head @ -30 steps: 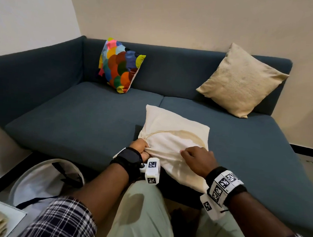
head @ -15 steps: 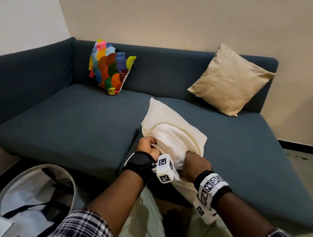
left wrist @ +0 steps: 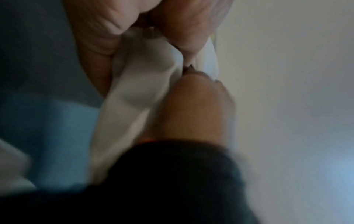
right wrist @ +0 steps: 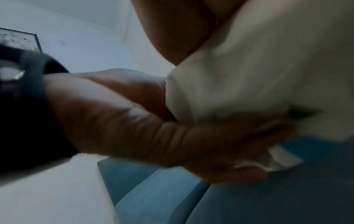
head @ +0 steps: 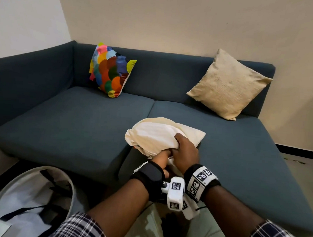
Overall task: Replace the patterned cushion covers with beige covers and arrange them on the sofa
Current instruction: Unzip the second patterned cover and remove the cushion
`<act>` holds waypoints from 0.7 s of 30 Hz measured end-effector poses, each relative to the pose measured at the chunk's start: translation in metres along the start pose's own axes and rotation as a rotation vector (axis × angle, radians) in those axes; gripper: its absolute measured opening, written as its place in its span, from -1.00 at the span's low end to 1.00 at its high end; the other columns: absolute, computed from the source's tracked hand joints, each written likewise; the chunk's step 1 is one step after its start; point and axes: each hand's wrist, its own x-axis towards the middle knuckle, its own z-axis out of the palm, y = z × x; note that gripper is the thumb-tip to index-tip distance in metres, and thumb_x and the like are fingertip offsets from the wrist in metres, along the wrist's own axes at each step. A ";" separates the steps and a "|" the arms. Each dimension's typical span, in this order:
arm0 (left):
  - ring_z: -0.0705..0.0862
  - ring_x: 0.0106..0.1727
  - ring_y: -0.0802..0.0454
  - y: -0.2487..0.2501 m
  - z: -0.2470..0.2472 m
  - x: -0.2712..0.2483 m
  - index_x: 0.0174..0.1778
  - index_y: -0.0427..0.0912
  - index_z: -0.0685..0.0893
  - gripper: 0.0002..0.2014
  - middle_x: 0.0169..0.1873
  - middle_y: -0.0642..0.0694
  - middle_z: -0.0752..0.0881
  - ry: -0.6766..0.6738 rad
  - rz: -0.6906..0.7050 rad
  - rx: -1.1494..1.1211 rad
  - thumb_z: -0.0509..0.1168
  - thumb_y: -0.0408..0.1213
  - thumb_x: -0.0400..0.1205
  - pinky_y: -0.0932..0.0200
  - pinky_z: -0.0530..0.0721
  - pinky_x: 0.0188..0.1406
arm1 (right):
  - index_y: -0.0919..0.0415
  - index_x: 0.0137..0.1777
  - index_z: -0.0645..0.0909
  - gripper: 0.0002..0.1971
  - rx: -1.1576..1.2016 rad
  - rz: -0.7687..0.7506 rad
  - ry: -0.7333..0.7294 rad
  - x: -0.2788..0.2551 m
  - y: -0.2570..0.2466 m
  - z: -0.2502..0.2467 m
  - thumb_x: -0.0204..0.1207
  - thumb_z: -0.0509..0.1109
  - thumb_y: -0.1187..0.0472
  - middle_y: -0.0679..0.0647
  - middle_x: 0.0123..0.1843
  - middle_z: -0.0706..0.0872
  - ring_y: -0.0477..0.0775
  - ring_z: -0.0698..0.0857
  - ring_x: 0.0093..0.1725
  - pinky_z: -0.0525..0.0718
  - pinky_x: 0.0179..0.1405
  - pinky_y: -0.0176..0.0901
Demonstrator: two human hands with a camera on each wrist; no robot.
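Cream cushion (head: 162,134) lies near the front edge of the blue sofa (head: 65,125), about where the two seat pads meet, its near end bunched and crumpled. Both hands work at that bunched end. The right hand (head: 183,152) lies over the top of the fabric with fingers curled down into it, gripping the cloth. The left hand (head: 161,159) sits just beneath and beside the right, partly hidden by it; the left wrist view, though blurred, shows pale fabric (left wrist: 141,84) pinched between its thumb and fingers. In the right wrist view the cream cloth (right wrist: 258,78) bulges above the left hand's curled fingers. At the back of the sofa a patterned cushion (head: 110,72) leans near the left corner, and a beige cushion (head: 229,84) leans against the backrest on the right, well apart. A white basket (head: 23,202) stands on the floor at lower left.
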 end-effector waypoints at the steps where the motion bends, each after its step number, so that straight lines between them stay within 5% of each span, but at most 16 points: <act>1: 0.78 -0.19 -0.25 0.002 0.003 -0.006 0.07 -0.26 0.74 -0.83 -0.05 -0.36 0.78 -0.045 -0.016 -0.001 0.30 -0.32 0.65 -0.07 0.80 -0.27 | -0.05 0.21 0.53 -0.67 0.023 0.009 0.019 -0.002 0.001 0.000 0.47 0.34 0.22 0.00 0.19 0.73 0.24 0.69 0.20 0.63 0.16 0.02; 5: 0.74 0.05 -0.34 -0.008 0.000 0.004 0.23 -0.33 0.71 -0.66 0.21 -0.52 0.70 -0.020 0.091 -0.029 0.27 -0.60 0.57 -0.38 0.70 0.18 | -0.08 0.31 0.50 -0.67 0.021 0.023 0.070 -0.001 0.009 -0.006 0.56 0.35 0.11 0.03 0.19 0.74 0.27 0.71 0.18 0.69 0.12 0.10; 7: 0.71 0.06 -0.37 -0.019 0.000 0.009 0.21 -0.38 0.71 -0.66 0.08 -0.51 0.72 0.006 0.156 -0.008 0.29 -0.63 0.53 -0.45 0.64 0.23 | -0.08 0.44 0.48 -0.58 -0.063 0.024 0.062 0.001 0.009 -0.010 0.58 0.34 0.06 0.02 0.27 0.73 0.25 0.70 0.25 0.70 0.12 0.10; 10: 0.75 -0.17 -0.24 -0.028 0.007 0.007 -0.10 -0.27 0.76 -0.83 -0.26 -0.32 0.74 -0.056 0.243 0.023 0.25 -0.45 0.67 -0.13 0.74 -0.08 | -0.16 0.52 0.44 -0.50 -0.256 0.001 0.043 0.005 -0.002 -0.016 0.57 0.36 0.01 -0.05 0.36 0.71 0.26 0.62 0.33 0.67 0.11 0.09; 11: 0.75 -0.23 -0.18 -0.029 0.006 0.006 -0.14 -0.21 0.78 -0.78 -0.24 -0.27 0.76 -0.078 0.263 0.102 0.24 -0.35 0.71 -0.01 0.73 -0.13 | -0.18 0.54 0.43 -0.49 -0.289 -0.004 0.029 0.006 -0.007 -0.017 0.58 0.35 0.03 -0.06 0.38 0.70 0.26 0.59 0.35 0.66 0.13 0.10; 13: 0.78 0.04 -0.23 -0.028 0.005 0.002 0.19 -0.30 0.74 -0.76 0.13 -0.34 0.77 -0.055 0.247 0.397 0.31 -0.26 0.68 -0.11 0.76 0.10 | -0.17 0.54 0.44 -0.51 -0.230 0.032 0.038 0.009 -0.015 -0.019 0.60 0.31 0.09 -0.01 0.39 0.70 0.27 0.63 0.35 0.63 0.19 0.08; 15: 0.56 0.47 -0.31 -0.030 -0.002 0.005 0.52 -0.34 0.50 -0.49 0.48 -0.33 0.56 0.063 0.269 0.826 0.36 -0.19 0.68 -0.08 0.52 0.46 | -0.10 0.41 0.54 -0.63 0.016 0.127 0.079 0.014 -0.021 -0.016 0.62 0.27 0.12 0.08 0.29 0.74 0.31 0.68 0.29 0.60 0.17 0.02; 16: 0.48 0.55 -0.30 -0.030 -0.007 0.006 0.59 -0.30 0.41 -0.39 0.55 -0.30 0.49 0.104 0.296 0.944 0.35 -0.08 0.68 0.01 0.44 0.48 | -0.05 0.31 0.58 -0.71 0.144 0.165 0.085 0.017 -0.023 -0.014 0.62 0.27 0.13 0.09 0.24 0.76 0.30 0.69 0.25 0.58 0.13 -0.02; 19: 0.42 0.59 -0.26 -0.024 -0.012 0.013 0.68 -0.22 0.25 0.09 0.62 -0.28 0.39 0.178 0.314 0.975 0.23 0.39 0.30 0.11 0.38 0.46 | -0.04 0.07 0.61 -0.87 0.215 0.133 0.064 0.023 -0.028 -0.014 0.55 0.38 0.09 0.03 0.07 0.78 0.22 0.73 0.11 0.55 -0.01 -0.10; 21: 0.39 0.59 -0.30 -0.013 -0.020 0.014 0.70 -0.29 0.15 0.21 0.63 -0.35 0.30 0.344 0.246 0.847 0.34 0.41 0.25 0.06 0.38 0.55 | -0.06 0.06 0.62 -0.82 0.052 0.030 -0.009 0.026 -0.026 -0.025 0.49 0.48 0.05 0.00 0.03 0.78 0.20 0.73 0.11 0.49 -0.10 -0.12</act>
